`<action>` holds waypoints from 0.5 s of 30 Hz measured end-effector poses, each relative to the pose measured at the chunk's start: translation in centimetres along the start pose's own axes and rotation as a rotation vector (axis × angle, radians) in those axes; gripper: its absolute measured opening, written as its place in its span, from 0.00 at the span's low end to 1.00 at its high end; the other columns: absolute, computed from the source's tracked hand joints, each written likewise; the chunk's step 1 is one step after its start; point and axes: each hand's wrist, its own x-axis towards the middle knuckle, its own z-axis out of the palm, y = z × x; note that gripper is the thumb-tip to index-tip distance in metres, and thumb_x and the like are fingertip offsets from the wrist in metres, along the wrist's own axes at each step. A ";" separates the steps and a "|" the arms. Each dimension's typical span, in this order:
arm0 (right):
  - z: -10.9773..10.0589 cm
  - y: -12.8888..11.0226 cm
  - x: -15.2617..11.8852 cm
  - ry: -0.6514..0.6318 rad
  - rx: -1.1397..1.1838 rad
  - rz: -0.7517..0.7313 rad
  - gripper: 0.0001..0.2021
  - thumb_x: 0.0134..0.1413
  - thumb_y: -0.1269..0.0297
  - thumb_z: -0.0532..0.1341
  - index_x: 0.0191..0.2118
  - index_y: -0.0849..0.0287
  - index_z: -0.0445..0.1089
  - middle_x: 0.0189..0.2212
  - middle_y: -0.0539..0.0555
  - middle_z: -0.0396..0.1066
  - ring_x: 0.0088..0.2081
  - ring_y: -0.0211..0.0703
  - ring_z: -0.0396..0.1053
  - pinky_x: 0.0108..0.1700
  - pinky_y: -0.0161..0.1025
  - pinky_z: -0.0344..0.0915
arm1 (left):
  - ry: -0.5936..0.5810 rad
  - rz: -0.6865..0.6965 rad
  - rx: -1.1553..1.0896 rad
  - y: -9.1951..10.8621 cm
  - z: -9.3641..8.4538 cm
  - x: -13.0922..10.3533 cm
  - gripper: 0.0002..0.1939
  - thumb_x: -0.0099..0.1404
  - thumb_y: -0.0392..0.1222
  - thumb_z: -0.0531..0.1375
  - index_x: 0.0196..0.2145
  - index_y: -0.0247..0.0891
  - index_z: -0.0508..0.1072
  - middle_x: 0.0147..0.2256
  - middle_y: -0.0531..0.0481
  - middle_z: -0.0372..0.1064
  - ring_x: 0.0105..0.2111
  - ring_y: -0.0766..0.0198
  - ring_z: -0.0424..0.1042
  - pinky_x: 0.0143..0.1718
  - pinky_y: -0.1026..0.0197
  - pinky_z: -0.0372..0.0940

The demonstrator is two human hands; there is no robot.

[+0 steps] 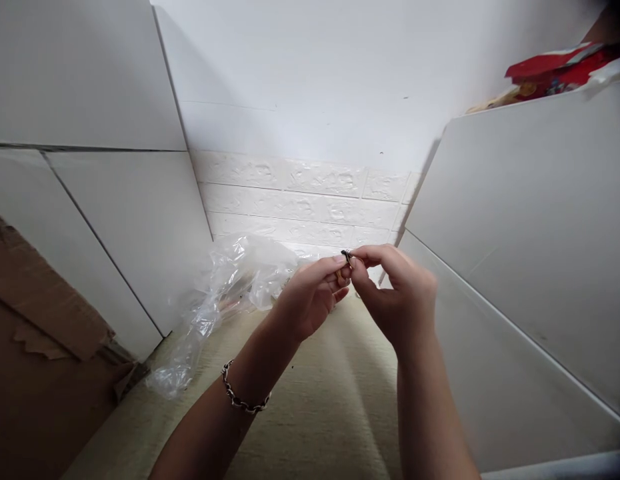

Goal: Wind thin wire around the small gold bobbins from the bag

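Observation:
Between the fingertips of both hands is a small black and gold-coloured piece (347, 256), too small and too covered to name. My left hand (309, 297) comes up from the lower left with its thumb and fingers pinched at the piece, and a chain bracelet (231, 391) circles that wrist. From the other side, my right hand (400, 290) pinches the same piece between thumb and index finger. A gold-coloured bit (339, 276) shows among the left fingers; whether it belongs to the piece is unclear.
Crumpled clear plastic (250, 267) lies on the floor (310, 413) by the brick-patterned wall (320, 200). A torn cardboard box (45, 373) stands at the left, near white panels (105, 227). On the right is a white cabinet (530, 220), topped with red packaging (555, 70).

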 end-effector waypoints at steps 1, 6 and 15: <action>0.0 -0.1 0.0 0.004 0.001 0.003 0.04 0.49 0.68 0.55 0.30 0.54 0.67 0.25 0.46 0.70 0.27 0.33 0.67 0.29 0.32 0.61 | 0.004 0.008 0.015 0.1 0.1 0.0 0.08 0.54 0.45 0.56 0.27 0.38 0.70 0.29 0.50 0.65 0.30 0.66 0.63 0.34 0.61 0.61; 0.0 -0.3 0.0 0.014 0.012 0.000 0.04 0.49 0.69 0.56 0.29 0.54 0.67 0.25 0.45 0.71 0.27 0.31 0.67 0.28 0.30 0.61 | -0.027 0.088 0.048 0.2 0.4 -0.2 0.08 0.55 0.44 0.55 0.25 0.37 0.69 0.28 0.50 0.63 0.30 0.67 0.62 0.34 0.61 0.61; 0.5 -0.6 -0.1 0.085 0.036 -0.024 0.06 0.50 0.70 0.55 0.30 0.53 0.68 0.25 0.46 0.72 0.28 0.33 0.69 0.29 0.33 0.63 | -0.029 0.205 0.058 0.3 0.5 -0.2 0.08 0.55 0.41 0.55 0.22 0.36 0.67 0.25 0.52 0.61 0.29 0.69 0.60 0.35 0.62 0.58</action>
